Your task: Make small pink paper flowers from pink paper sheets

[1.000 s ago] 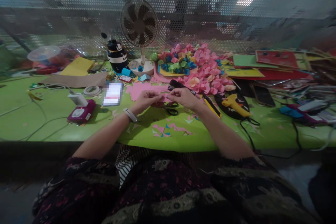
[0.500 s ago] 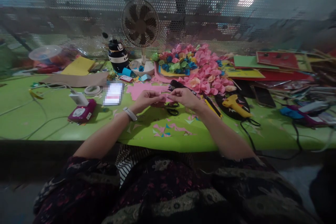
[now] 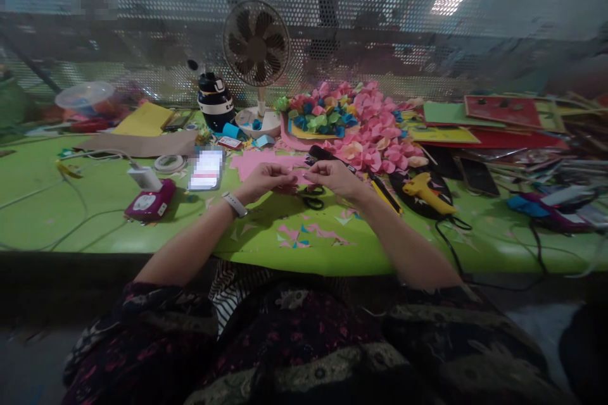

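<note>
Over the green table, a small piece of pink paper (image 3: 299, 176) is pinched between my two hands. My left hand (image 3: 268, 180), with a white band on its wrist, closes thumb and fingers on the paper's left side. On the right side my right hand (image 3: 334, 178) pinches it too. The paper's exact fold is blurred. Black-handled scissors (image 3: 313, 198) lie just beneath the hands. Flat pink sheets (image 3: 251, 163) are behind my left hand. Pink, blue and white paper scraps (image 3: 299, 235) are scattered nearer to me.
A heap of pink paper flowers (image 3: 375, 120) stands behind the hands. To the right lie a yellow cutter (image 3: 386, 193) and a yellow glue gun (image 3: 427, 192) with its cord. A phone (image 3: 206, 169), a purple power block (image 3: 151, 201), a black bottle (image 3: 216, 104) and a fan (image 3: 256, 44) are leftward.
Both hands stay in almost the same place, still pinching the pink paper, with only slight finger movement. The whole view has shifted a little.
</note>
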The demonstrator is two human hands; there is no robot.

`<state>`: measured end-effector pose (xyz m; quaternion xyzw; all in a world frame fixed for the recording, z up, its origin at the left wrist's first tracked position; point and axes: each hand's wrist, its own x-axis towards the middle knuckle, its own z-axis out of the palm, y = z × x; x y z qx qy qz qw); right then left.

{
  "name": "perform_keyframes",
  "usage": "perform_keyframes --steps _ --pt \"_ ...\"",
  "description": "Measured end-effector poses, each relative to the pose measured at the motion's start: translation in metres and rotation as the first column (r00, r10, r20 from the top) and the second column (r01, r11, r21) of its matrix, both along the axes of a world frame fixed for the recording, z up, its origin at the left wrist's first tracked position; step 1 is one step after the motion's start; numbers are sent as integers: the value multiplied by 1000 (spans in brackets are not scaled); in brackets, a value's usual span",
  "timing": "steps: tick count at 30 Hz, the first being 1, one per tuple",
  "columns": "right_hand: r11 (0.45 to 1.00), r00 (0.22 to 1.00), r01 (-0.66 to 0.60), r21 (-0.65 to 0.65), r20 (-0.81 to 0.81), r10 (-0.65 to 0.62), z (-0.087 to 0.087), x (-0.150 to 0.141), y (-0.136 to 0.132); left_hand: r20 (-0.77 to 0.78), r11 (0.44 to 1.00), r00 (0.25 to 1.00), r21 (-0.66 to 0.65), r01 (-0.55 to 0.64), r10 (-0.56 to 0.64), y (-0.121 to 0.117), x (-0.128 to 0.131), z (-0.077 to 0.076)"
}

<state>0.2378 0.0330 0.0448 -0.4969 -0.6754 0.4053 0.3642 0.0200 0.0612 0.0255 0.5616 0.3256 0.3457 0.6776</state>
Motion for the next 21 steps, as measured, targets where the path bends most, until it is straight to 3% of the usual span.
perform_keyframes --steps 10,13,15,18,21 --pt "1000 1000 -14 16 6 13 -7 4 6 -35 999 999 19 29 -28 3 -3 2" --pt "998 995 19 61 93 -24 -6 8 8 -55 1000 998 20 -7 8 8 -7 6" --pt "991 972 12 134 232 -43 -3 10 7 -52 998 996 19 -67 68 13 -12 9" --pt "979 836 -119 165 549 9 4 10 2 -39 984 983 0 -181 180 21 -19 13" --pt "981 655 -189 37 749 98 10 5 -4 -20 965 965 -2 -263 263 26 -25 17"
